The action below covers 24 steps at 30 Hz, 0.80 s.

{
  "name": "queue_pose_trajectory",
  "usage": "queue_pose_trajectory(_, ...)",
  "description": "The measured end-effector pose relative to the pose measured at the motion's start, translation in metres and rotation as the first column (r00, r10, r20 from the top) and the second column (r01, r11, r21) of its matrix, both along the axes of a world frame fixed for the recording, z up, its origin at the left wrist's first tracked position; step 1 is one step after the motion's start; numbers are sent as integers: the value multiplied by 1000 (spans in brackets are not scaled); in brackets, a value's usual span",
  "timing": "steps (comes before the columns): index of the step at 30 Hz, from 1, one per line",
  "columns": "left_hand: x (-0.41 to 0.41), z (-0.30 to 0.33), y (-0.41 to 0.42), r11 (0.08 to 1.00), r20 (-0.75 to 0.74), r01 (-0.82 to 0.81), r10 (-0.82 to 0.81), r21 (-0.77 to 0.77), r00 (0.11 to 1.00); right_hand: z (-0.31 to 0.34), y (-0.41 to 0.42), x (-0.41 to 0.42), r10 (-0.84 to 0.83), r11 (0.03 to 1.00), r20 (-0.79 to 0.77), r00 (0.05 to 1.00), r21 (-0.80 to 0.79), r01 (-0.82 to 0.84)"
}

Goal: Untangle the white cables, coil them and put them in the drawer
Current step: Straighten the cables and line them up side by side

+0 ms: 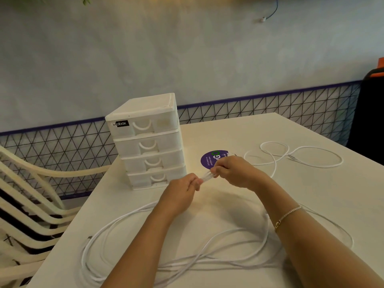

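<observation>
Hands meet mid-table: left hand (182, 189) and right hand (232, 171) pinch a short cable bundle (206, 176) between them, axis rising rightward. Loose white cables (145, 242) sprawl below; drawer unit (145, 140) stands behind, drawers closed.

Left grip (182, 189) and right grip (232, 171) raised close together; fingers curled, pinching.

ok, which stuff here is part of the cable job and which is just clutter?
Job:
- held cable, pinched between left hand and right hand
- loose loops on the table
- far cable
- drawer unit, all drawers closed

Clutter:
- purple sticker
- chairs
- bracelet
</observation>
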<state>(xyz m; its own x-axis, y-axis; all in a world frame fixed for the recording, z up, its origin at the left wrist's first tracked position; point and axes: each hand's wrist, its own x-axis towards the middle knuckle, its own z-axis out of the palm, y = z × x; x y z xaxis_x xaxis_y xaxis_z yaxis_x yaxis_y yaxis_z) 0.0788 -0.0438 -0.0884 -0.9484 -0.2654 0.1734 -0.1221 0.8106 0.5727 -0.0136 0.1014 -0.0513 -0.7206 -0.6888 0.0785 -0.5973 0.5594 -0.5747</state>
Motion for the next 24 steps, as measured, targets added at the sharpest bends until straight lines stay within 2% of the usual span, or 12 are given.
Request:
queue_pose_trajectory(4, 1, -9, -9, 996, 25, -73, 75, -51, 997, -3, 6, -2, 83, 994, 159, 984, 61, -94)
queue_pose_trajectory(7, 1, -15, -14, 993, 32, -118, 118, -7, 993, 1, 23, -11, 69, 998, 361, 930, -25, -65)
queue_pose_trajectory(9, -2, -17, -17, 991, 32, -130, 129, 21, 991, 10, 37, -22, 35, 999, 396, 917, -4, -36)
queue_pose_trajectory(11, -2, -18, -18, 991, 35, -134, 133, 22, 991, 23, 54, -32, -8, 988, 327, 945, 150, -44)
queue_pose_trajectory(14, -3, -19, -19, 988, 26, -144, 143, 48, 989, 47, 78, -47, -83, 920, 141, 986, 391, 21)
queue_pose_trajectory(18, -7, -21, -15, 991, 33, -129, 127, 40, 991, 73, 93, -61, -42, 788, -107, 993, 608, 99)
queue_pose_trajectory(20, -7, -22, -15, 988, 26, -148, 147, 50, 989, 82, 101, -68, -28, 778, -261, 965, 600, 185)
queue_pose_trajectory(22, -5, -23, -20, 982, 25, -181, 180, 54, 983, 87, 111, -76, -73, 803, -396, 915, 520, 289)
queue_pose_trajectory(24, -4, -23, -25, 976, 22, -210, 209, 56, 978, 87, 122, -82, -138, 810, -470, 872, 453, 372)
